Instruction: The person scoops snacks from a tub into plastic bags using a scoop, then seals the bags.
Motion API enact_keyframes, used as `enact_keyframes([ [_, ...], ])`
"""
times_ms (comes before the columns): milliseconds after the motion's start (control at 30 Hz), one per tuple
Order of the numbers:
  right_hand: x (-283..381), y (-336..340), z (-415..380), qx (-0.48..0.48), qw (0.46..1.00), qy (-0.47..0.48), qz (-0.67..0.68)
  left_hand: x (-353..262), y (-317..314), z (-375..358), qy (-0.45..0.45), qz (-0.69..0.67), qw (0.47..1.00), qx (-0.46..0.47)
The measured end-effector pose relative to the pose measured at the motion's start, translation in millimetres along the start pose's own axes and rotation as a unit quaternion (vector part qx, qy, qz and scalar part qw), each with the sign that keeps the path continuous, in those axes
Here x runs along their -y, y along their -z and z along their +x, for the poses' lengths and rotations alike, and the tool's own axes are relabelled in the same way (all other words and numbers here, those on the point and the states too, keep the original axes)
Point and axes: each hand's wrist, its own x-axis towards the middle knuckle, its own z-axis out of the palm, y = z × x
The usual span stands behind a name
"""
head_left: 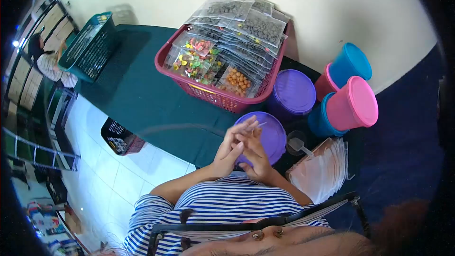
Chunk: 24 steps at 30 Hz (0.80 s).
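My left hand (229, 148) and my right hand (256, 154) are together in front of my chest, above a round purple lid (273, 137). The left fingers are stretched out, and the right fingers lie across them, partly extended. A thin pale sliver (262, 124) shows by the fingertips; I cannot make out what it is. To the right of my hands lies a clear scoop (297, 144) with a handle. Beside it is a stack of clear plastic bags (320, 169). A second purple-lidded tub (294, 92) stands just beyond.
A maroon basket (166, 68) holds many clear packets of dark pieces and colourful sweets. Pink tubs (348, 106) and blue tubs (350, 65) are stacked at the right. On the table's far left, a green basket (90, 50) stands near another person (46, 61). A dark crate (121, 137) sits below.
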Motion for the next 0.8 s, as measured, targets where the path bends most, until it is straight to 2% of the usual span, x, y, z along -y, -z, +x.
enact_keyframes([
  [67,-12,-11,7,-0.212,0.967,0.03,0.135,-19,18,7,0.044,-0.008,0.998,0.034],
  [100,-6,-5,16,-0.22,0.971,-0.038,0.089,-27,24,11,0.098,-0.014,0.995,0.024],
  [167,1,4,51,-0.188,0.979,-0.048,0.067,-32,32,17,0.17,-0.06,0.983,0.029],
  [200,0,8,70,-0.158,0.985,-0.048,0.05,-35,32,26,0.13,-0.045,0.99,0.037],
  [233,-1,8,81,-0.141,0.981,-0.076,0.11,-37,27,42,0.081,-0.04,0.996,0.026],
  [267,5,9,95,-0.171,0.974,-0.115,0.094,-42,22,55,0.042,-0.036,0.998,0.003],
  [300,11,19,119,-0.184,0.973,-0.119,0.069,-48,26,73,-0.06,0.032,0.997,0.04],
  [333,-1,23,142,-0.214,0.961,-0.05,0.167,-52,34,106,-0.176,0.098,0.975,0.088],
  [367,2,47,178,-0.23,0.963,-0.026,-0.137,-58,41,139,-0.223,0.093,0.966,0.097],
  [400,6,63,204,-0.208,0.965,-0.084,-0.134,-65,49,165,-0.265,0.084,0.955,0.104],
  [433,2,73,223,-0.187,0.963,-0.142,-0.129,-78,60,183,-0.241,0.112,0.959,0.1],
  [467,-15,70,242,-0.324,0.928,-0.141,-0.122,-91,75,198,-0.219,0.142,0.961,0.095],
  [533,-58,80,257,-0.445,0.877,-0.148,0.107,-101,107,223,-0.133,0.268,0.934,0.197],
  [567,-73,76,261,-0.452,0.874,-0.152,0.098,-98,114,228,-0.07,0.344,0.919,0.177],
  [600,-86,69,266,-0.507,0.826,-0.141,0.203,-93,122,236,-0.033,0.415,0.891,0.183],
  [633,-96,63,265,-0.553,0.766,-0.125,0.304,-83,135,247,0.023,0.426,0.88,0.208],
  [667,-101,59,261,-0.559,0.763,-0.128,0.298,-73,149,257,0.079,0.437,0.866,0.231],
  [733,-109,49,251,-0.528,0.758,-0.156,0.349,-60,166,270,0.069,0.467,0.843,0.257],
  [767,-115,50,242,-0.505,0.776,-0.178,0.333,-57,175,276,0.071,0.487,0.821,0.291],
  [800,-121,55,232,-0.51,0.774,-0.182,0.329,-54,182,281,0.073,0.482,0.821,0.296],
])
